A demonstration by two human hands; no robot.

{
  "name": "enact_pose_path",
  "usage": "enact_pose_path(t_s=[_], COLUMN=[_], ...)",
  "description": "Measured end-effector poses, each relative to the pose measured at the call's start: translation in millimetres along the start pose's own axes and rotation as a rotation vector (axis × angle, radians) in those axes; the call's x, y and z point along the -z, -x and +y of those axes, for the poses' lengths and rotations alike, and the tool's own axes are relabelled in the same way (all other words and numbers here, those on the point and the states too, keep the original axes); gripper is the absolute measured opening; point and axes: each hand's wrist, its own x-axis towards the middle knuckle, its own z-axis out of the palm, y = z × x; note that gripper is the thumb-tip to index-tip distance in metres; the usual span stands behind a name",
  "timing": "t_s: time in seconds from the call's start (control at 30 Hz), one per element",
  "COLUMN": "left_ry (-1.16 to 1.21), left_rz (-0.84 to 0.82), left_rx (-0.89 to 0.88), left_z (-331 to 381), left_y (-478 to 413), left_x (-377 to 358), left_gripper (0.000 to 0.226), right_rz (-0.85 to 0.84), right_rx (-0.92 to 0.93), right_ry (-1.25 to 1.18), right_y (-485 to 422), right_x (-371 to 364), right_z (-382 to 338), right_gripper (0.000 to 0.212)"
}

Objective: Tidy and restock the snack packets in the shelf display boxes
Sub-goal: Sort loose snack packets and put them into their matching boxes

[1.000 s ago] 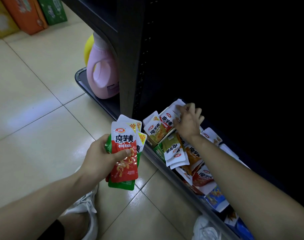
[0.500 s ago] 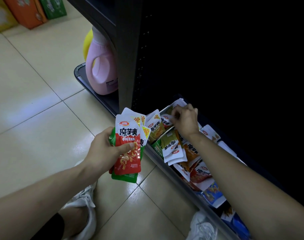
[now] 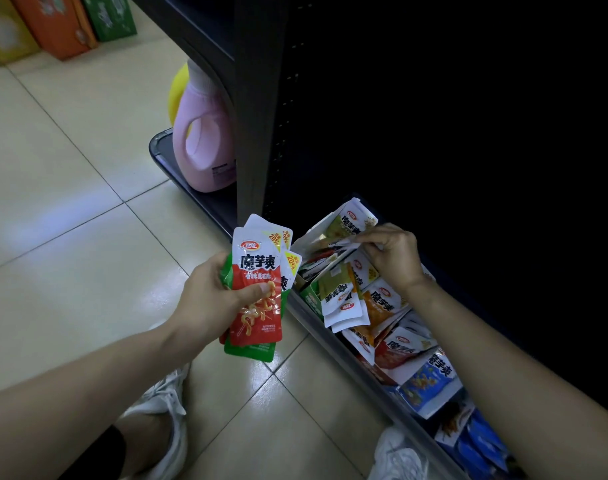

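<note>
Your left hand (image 3: pixel 210 301) grips a fanned stack of red and green foil snack packets (image 3: pixel 261 317), thumb curled across the top red one. It hangs over the beige tiled floor (image 3: pixel 70 202), which lies open left of your knuckles. Just right of that thumb, the green-and-white cardboard display box (image 3: pixel 311 301) holds leaning packets. Your right hand (image 3: pixel 396 258) pinches a white-edged packet (image 3: pixel 340 242) at the box's top. Below your right wrist, loose orange, red and blue packets (image 3: pixel 399 348) crowd the grey metal shelf lip (image 3: pixel 359 377).
</note>
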Motion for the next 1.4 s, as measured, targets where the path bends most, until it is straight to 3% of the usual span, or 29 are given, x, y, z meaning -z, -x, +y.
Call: enact_pose_path(t_s=[0.17, 0.4, 0.57, 0.67, 0.77, 0.87, 1.0, 1.13, 1.27, 1.4], left_ry=[-0.004, -0.002, -0.002, -0.004, 0.004, -0.004, -0.016, -0.032, -0.048, -0.057], left_rz=[-0.006, -0.002, 0.004, 0.005, 0.0, -0.002, 0.012, 0.034, 0.049, 0.047], left_rx=[-0.004, -0.013, -0.006, -0.005, -0.004, -0.009, -0.01, -0.005, -0.011, -0.012], left_z=[0, 1, -1, -2, -3, -4, -6, -7, -10, -12], left_y=[0, -1, -1, -1, 0, -1, -4, -6, -7, -9], left_x=[-3, -3, 0, 1, 0, 0, 0, 2, 4, 6], left_gripper=[0.04, 0.04, 0.042, 0.042, 0.041, 0.042, 0.038, 0.038, 0.039, 0.043], right_rz=[0.032, -0.26, -0.359, -0.337, -0.208, -0.13, -0.296, -0.539, -0.55, -0.514], right_rx=[-0.099, -0.15, -0.141, -0.128, -0.118, -0.148, -0.141, -0.136, -0.11, -0.103], right_ry=[-0.017, -0.168, -0.118, -0.113, -0.125, -0.148, -0.227, -0.15, 0.014, 0.056], right_y=[-8, -14, -9, -10, -15, -23, -28, -22, -19, -28], right_x=[-1, 11, 17, 14, 7, 0, -6, -5, -11, -15], right_z=[-4, -8, -9, -11, -15, -21, -29, -38, -44, -42], right_gripper=[0.014, 0.023, 0.019, 0.012, 0.002, 0.007, 0.005, 0.035, 0.06, 0.035])
